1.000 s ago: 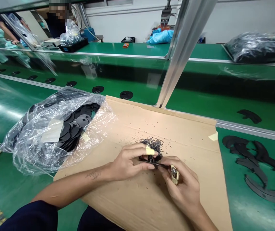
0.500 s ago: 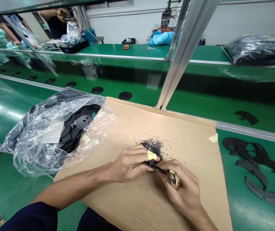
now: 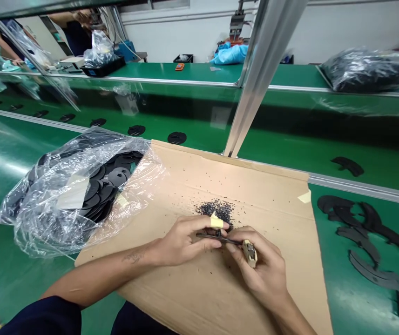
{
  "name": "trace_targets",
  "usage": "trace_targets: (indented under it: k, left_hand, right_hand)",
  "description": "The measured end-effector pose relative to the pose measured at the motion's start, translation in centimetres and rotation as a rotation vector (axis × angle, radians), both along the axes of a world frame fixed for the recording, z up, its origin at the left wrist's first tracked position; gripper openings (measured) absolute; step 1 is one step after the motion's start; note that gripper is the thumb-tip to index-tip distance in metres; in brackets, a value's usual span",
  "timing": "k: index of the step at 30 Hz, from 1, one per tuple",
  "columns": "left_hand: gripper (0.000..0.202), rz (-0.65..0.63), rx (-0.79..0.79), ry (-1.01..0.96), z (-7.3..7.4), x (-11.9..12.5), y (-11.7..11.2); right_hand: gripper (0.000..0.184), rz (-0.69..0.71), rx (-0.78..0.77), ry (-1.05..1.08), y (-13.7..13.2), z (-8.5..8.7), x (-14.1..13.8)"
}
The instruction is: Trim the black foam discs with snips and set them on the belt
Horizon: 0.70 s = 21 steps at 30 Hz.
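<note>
Flattened cardboard [image 3: 272,195] is spread over a green tabletop [image 3: 398,170], and a thin black part [image 3: 216,237] is held just above the cardboard's middle. That part is pinched between the thumb and fingers of the closed left hand [image 3: 185,239], one finger of which is wrapped in beige tape [image 3: 216,222], perhaps as a guard. Its other end is met by a small tape-handled tool [image 3: 250,253], gripped in the curled fingers of the right hand [image 3: 264,267]. Black crumbs [image 3: 216,210] are heaped just beyond the hands, the cardboard seemingly being laid there to catch them. Black discs [image 3: 118,176] are kept in a clear plastic bag [image 3: 45,204] beside the cardboard, while curved black pieces [image 3: 374,277] are laid out on the tabletop to the right.
</note>
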<state>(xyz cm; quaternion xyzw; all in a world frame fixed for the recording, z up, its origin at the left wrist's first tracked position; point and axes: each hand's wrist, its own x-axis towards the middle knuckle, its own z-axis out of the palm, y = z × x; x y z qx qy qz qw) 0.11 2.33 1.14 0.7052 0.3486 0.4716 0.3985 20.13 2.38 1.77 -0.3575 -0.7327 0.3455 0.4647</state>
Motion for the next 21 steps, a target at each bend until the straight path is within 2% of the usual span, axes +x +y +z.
trace_targets:
  k: [3, 7, 10, 13, 15, 17, 21]
  left_hand:
    - [0.026, 0.041, -0.117, -0.057, -0.3, -0.2, 0.0]
    - [0.024, -0.005, -0.177, -0.077, -0.3, -0.5, 0.4]
    - [0.020, 0.014, -0.100, -0.035, 0.0, -0.8, 0.9]
    - [0.019, 0.059, 0.046, 0.017, 0.3, -1.2, 1.4]
    - [0.020, 0.066, 0.121, 0.049, 0.4, -1.5, 1.6]
    - [0.021, 0.051, 0.172, 0.080, 0.4, -1.6, 1.7]
    - [0.022, -0.004, 0.234, 0.111, 0.2, -1.5, 1.6]
  right_hand:
    - [0.004, -0.005, -0.044, -0.021, 0.1, 0.0, 0.0]
    - [0.013, 0.051, -0.162, -0.040, 0.4, 0.2, 0.2]
    - [0.020, 0.087, -0.254, -0.080, 0.8, 0.5, 0.4]
    - [0.020, 0.070, -0.272, -0.122, 1.2, 0.6, 0.7]
    - [0.014, 0.005, -0.193, -0.156, 1.4, 0.3, 1.0]
    - [0.005, -0.050, -0.043, -0.220, 1.4, -0.2, 1.1]
    - [0.020, -0.048, 0.214, -0.386, 1.4, -1.1, 1.2]
